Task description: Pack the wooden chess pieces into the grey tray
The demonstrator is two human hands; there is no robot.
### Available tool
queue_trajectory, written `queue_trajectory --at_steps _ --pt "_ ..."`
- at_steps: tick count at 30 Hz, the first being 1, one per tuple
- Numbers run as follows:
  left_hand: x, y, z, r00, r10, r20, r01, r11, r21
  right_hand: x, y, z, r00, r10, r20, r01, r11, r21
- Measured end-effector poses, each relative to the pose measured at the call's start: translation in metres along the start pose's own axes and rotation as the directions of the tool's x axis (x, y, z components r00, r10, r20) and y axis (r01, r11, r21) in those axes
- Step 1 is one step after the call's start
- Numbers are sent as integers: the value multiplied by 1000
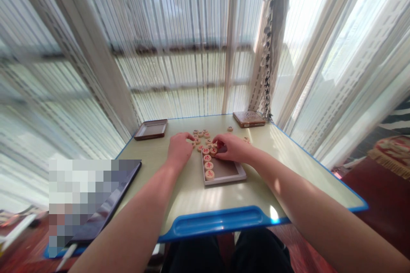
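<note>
Pale discs (pixel 209 175) in open box (pixel 226 170) — right hand (pixel 231 146) half-curled, seemingly seating one, grip unclear. Left hand (pixel 180 146) loosely bent, hold hidden — next move calls for level placing.

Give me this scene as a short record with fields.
Container: shallow rectangular white-rimmed tray, red-marked round pale pieces along its left side
Left hand: near loose round pale pieces
Right hand: over the tray's far end
Grips: unclear
Surface: pale green tabletop with blue edging
Far left: shallow brown open box
Far right: flat brown box
Backdrop: sheer striped curtains
</note>
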State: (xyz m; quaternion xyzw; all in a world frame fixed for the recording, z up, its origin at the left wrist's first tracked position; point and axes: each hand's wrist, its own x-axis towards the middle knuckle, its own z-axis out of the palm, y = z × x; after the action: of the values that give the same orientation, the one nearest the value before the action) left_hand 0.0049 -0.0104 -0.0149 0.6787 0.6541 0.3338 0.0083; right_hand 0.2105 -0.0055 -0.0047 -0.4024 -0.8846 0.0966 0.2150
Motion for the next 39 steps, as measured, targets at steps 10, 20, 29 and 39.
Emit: queue_trajectory --at_steps 10,20,29,39 --pt "-2 5 -1 948 243 206 -235 970 -66 -3 -3 -3 998 62 23 -63 997 47" --pt "-3 2 -4 936 255 244 -273 961 43 6 35 -11 862 363 -354 -329 932 154" --pt "3 -8 1 967 230 115 -244 960 134 -1 69 -15 792 546 -273 -558 829 36" --pt "2 -7 11 988 56 146 -82 980 179 1 61 -7 903 384 -194 -410 905 -118"
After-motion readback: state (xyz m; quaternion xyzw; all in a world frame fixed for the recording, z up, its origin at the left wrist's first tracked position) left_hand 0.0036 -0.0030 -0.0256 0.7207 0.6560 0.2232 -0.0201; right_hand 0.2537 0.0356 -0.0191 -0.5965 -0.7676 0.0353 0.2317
